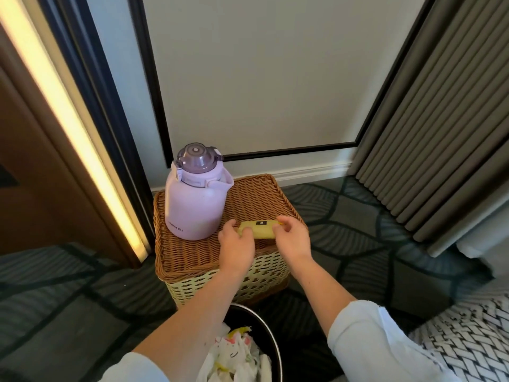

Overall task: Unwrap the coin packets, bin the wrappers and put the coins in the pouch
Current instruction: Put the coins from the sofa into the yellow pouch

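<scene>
A yellow pouch (260, 229) with a small black label lies on the woven lid of a wicker basket (248, 199). My left hand (236, 241) grips the pouch's left end with curled fingers. The pouch's right end is pinched by my right hand (290, 237). No coins or coin packets show. Directly below my forearms stands a black bin (271, 343) holding crumpled white and yellow wrappers (234, 354).
A lilac water jug (194, 194) stands on the basket's left half, close to my left hand. Wall and skirting lie behind, a grey curtain (429, 133) at right, a lit wooden panel (55, 106) at left. Patterned dark carpet surrounds the basket.
</scene>
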A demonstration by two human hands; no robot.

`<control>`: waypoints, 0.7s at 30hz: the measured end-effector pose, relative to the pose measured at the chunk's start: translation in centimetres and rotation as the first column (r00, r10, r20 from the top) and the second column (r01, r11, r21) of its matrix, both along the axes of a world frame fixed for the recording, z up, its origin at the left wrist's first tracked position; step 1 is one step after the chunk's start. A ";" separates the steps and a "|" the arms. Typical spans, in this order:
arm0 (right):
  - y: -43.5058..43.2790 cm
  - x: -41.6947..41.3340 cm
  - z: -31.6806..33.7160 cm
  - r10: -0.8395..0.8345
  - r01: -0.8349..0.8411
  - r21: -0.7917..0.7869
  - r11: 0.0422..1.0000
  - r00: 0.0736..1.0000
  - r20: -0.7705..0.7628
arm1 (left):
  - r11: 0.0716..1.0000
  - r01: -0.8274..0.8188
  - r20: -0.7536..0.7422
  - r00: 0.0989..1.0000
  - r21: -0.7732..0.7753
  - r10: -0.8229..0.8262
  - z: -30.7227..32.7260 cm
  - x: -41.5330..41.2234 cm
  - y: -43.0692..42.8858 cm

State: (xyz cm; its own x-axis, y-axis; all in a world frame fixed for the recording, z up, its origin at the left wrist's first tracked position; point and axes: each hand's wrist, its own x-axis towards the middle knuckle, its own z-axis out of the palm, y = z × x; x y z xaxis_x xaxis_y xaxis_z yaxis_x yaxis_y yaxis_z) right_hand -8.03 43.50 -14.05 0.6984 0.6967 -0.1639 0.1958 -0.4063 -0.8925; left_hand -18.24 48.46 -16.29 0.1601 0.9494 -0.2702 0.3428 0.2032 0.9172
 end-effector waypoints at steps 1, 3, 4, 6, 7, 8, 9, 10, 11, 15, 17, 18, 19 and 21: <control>-0.8 -0.3 0.5 -0.020 0.020 0.030 0.999 1.000 -0.004 | 1.000 -0.019 0.015 1.000 -0.001 0.019 0.5 -0.1 -0.6; -2.5 -0.9 1.6 -0.051 0.054 0.083 0.995 0.998 -0.029 | 0.999 -0.042 0.032 0.999 -0.004 0.042 1.5 -0.2 -2.0; -3.5 -1.1 2.2 -0.068 0.071 0.102 0.992 0.997 -0.033 | 0.999 -0.045 0.039 0.998 0.006 0.045 2.0 -0.4 -2.7; -5.7 -1.8 3.7 -0.091 0.094 0.131 0.987 0.995 -0.028 | 0.999 -0.031 0.055 0.998 0.032 0.029 3.1 -0.8 -4.7; -6.8 -2.1 4.3 -0.090 0.094 0.141 0.986 0.995 -0.034 | 0.999 -0.017 0.072 0.997 0.044 0.014 3.7 -1.0 -5.8; -8.6 -2.5 5.1 -0.078 0.084 0.151 0.985 0.996 -0.044 | 0.998 0.002 0.087 0.996 0.055 -0.007 4.6 -1.1 -7.3; -9.5 -2.9 5.6 -0.053 0.062 0.153 0.986 0.997 -0.060 | 0.998 0.015 0.087 0.996 0.065 -0.020 5.1 -1.2 -8.2; -11.1 -3.2 6.2 -0.031 0.041 0.152 0.988 0.997 -0.068 | 0.997 0.030 0.083 0.996 0.077 -0.037 5.8 -1.2 -9.5; -12.8 -3.5 6.9 -0.014 0.024 0.151 0.988 0.998 -0.066 | 0.995 0.049 0.077 0.995 0.088 -0.056 6.6 -1.3 -11.0; -20.8 -3.9 9.4 -0.041 0.053 0.206 0.977 0.997 -0.061 | 0.983 0.121 0.188 0.971 0.136 -0.146 9.3 -0.9 -17.9; -25.3 -3.8 10.4 -0.107 0.114 0.240 0.964 0.993 -0.043 | 0.974 0.158 0.248 0.949 0.164 -0.196 10.5 -0.5 -21.7; -27.5 -3.5 10.8 -0.149 0.151 0.254 0.955 0.988 -0.026 | 0.966 0.185 0.259 0.939 0.178 -0.228 10.9 -0.1 -23.7; -29.6 -3.2 11.1 -0.192 0.186 0.266 0.946 0.981 -0.006 | 0.958 0.213 0.252 0.933 0.194 -0.258 11.2 0.3 -25.7; -33.7 -2.6 11.4 -0.272 0.248 0.275 0.929 0.961 0.052 | 0.931 0.261 0.213 0.924 0.255 -0.318 11.4 1.0 -29.5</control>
